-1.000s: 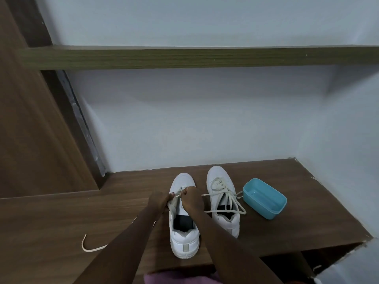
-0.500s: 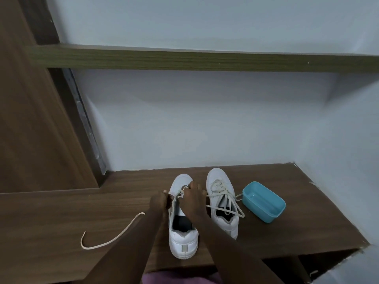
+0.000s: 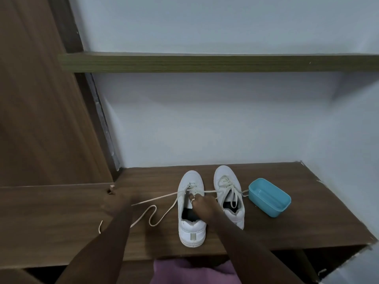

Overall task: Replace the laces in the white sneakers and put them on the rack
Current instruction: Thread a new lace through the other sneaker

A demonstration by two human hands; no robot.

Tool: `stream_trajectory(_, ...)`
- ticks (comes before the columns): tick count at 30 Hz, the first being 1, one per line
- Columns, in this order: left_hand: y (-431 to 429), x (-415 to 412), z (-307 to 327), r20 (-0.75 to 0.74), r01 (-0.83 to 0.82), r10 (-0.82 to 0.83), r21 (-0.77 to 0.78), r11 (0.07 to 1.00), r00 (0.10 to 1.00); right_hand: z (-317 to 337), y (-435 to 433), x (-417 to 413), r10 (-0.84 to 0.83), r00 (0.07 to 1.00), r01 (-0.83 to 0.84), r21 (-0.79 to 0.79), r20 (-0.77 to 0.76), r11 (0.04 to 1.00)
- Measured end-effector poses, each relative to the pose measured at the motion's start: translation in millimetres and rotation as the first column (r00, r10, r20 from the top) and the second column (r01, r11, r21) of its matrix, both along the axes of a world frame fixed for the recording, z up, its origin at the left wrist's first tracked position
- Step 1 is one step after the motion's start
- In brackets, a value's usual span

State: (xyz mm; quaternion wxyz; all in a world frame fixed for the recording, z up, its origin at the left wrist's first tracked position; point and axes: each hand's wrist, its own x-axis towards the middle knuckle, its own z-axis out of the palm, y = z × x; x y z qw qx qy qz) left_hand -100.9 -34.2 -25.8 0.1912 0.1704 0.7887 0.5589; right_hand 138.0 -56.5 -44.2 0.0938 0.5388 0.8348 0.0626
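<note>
On the shelf (image 3: 307, 201), 6 o'clock: sneaker (image 3: 191, 232), right hand (image 3: 203, 207) pinching lace (image 3: 155, 199); left hand (image 3: 121, 201) at 9, grip I cannot tell. Risk: overpull unthreads it.

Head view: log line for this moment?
left hand pulls lace taut | right hand holds half-laced sneaker | other sneaker laced

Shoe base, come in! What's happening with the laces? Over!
Left grip holds lace taut. Right grip clutches left sneaker at eyelets. Blue tub beside right sneaker, clear. Over.
</note>
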Motion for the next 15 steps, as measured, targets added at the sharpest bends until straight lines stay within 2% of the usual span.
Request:
stream_trajectory(2,-11,-25,-9,-0.147,-0.014,0.004,-0.065,0.998,0.989,1,-1,0,0.006,0.998,-0.003,0.054,-0.055,0.999)
stream_trajectory(5,-26,-53,-30,-0.278,-0.014,-0.04,-0.188,0.982,0.96,-9,-1,1,-0.019,0.996,0.023,0.042,-0.083,0.999)
stream_trajectory(6,-30,-59,-35,-0.3,-0.003,-0.078,-0.262,0.965,0.951,-6,-2,1,-0.019,0.996,0.022,0.034,-0.085,0.999)
stream_trajectory(8,-34,-60,-41,-0.278,0.138,-0.301,-0.484,0.864,0.912,-4,-4,0,-0.033,0.993,0.036,0.028,-0.113,0.999)
stream_trajectory(9,-35,-53,-40,-0.246,0.222,-0.429,-0.582,0.783,0.869,-6,-2,1,-0.042,0.993,0.044,0.019,-0.109,0.999)
stream_trajectory(11,-31,-30,-37,-0.183,0.319,-0.558,-0.66,0.68,0.81,-4,-4,0,-0.067,0.994,0.068,-0.001,-0.09,0.998)
stream_trajectory(13,-21,-4,-32,-0.253,0.309,-0.666,-0.734,0.605,0.702,-7,-2,0,-0.075,0.993,0.076,-0.002,-0.093,0.997)
stream_trajectory(15,-7,26,-28,-0.266,0.456,-0.782,-0.689,0.563,0.564,-5,-2,0,-0.082,0.992,0.082,-0.012,-0.092,0.997)
